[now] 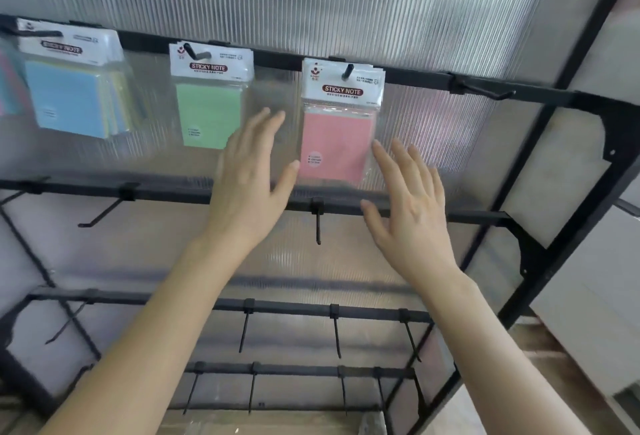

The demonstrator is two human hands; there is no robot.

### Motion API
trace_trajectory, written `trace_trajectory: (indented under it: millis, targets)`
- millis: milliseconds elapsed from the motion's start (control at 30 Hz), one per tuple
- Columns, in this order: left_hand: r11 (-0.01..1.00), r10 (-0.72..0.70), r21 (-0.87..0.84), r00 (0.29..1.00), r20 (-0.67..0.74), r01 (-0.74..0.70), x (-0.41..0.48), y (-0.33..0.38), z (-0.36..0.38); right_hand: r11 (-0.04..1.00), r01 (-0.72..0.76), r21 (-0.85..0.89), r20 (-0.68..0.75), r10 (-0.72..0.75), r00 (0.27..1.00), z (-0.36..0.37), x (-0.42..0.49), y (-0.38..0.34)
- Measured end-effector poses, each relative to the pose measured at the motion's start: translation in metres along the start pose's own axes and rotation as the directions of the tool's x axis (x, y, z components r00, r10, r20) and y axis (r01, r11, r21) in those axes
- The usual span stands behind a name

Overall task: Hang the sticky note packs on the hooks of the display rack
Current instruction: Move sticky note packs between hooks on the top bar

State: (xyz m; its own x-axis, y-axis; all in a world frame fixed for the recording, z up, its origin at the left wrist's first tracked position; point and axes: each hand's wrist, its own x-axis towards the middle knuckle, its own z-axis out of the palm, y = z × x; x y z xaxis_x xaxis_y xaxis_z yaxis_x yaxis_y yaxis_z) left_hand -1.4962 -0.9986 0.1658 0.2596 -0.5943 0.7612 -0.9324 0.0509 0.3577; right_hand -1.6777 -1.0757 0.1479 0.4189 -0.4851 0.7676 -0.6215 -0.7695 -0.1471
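Observation:
Three groups of sticky note packs hang on the top bar of the black display rack [540,97]. Blue packs [65,102] hang at the far left, green packs [207,116] in the middle, and pink packs [336,143] on a hook [347,71] to the right. My left hand [251,178] is open, fingers spread, just left of the pink packs. To their right, my right hand [408,206] is also open and holds nothing. Neither hand clearly touches the pink packs.
An empty hook [485,90] sticks out on the top bar at the right. Several empty hooks hang from the lower bars, one [318,223] right between my hands. A ribbed translucent panel [311,1] backs the rack. Pale walls stand at the right.

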Motion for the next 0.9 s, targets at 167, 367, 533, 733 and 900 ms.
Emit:
trace_trajectory:
  millis: [167, 367, 533, 733, 900]
  targets:
    - [0.963, -0.106, 0.257, 0.991, 0.076, 0.083, -0.056, -0.004, -0.016, 0.997, 0.064, 0.051, 0.084, -0.068, 0.994, 0.011, -0.034, -0.025]
    - [0.907, -0.218, 0.388, 0.97, 0.106, 0.162, -0.116, -0.018, -0.046, 0.976, 0.128, 0.175, 0.201, -0.163, 0.966, 0.032, -0.068, -0.063]
    - [0.856, -0.328, 0.451, 0.94, 0.099, 0.251, -0.164, -0.043, -0.076, 0.943, 0.165, 0.29, 0.258, -0.243, 0.935, 0.057, -0.084, -0.109]
    - [0.756, -0.487, 0.531, 0.871, 0.064, 0.384, -0.214, -0.093, -0.126, 0.89, 0.256, 0.378, 0.307, -0.381, 0.872, 0.094, -0.095, -0.185]
    - [0.701, -0.56, 0.561, 0.827, 0.049, 0.441, -0.253, -0.142, -0.184, 0.852, 0.256, 0.457, 0.355, -0.438, 0.826, 0.127, -0.11, -0.268]
